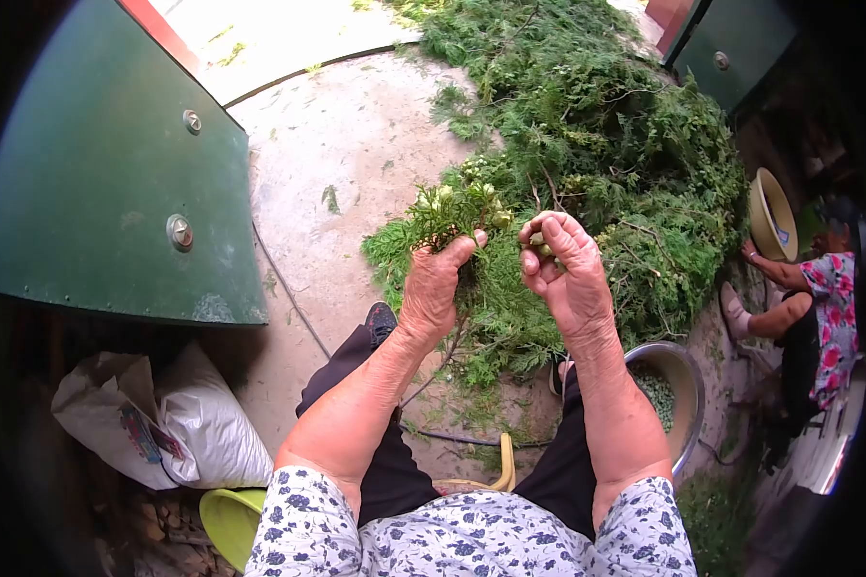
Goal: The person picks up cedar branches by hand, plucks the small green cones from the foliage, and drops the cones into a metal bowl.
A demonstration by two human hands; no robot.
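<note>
My left hand (431, 288) is closed around a green conifer sprig (452, 210) that bears pale green cones at its tip. Close by on the right, my right hand (575, 279) has its fingers curled inward, with small green cones (543, 248) between thumb and fingers. Below my right forearm stands a metal basin (695, 399), partly hidden by the arm, with many small green cones (652, 392) in it. Cut conifer branches (597, 163) lie in a large heap in front of both hands.
A green metal door (96, 183) stands at the left, above white sacks (212, 423) and a yellow-green tub (231, 524). At the right another person (827, 298) sits near a beige basin (773, 216). A dark cable (293, 298) crosses the concrete floor.
</note>
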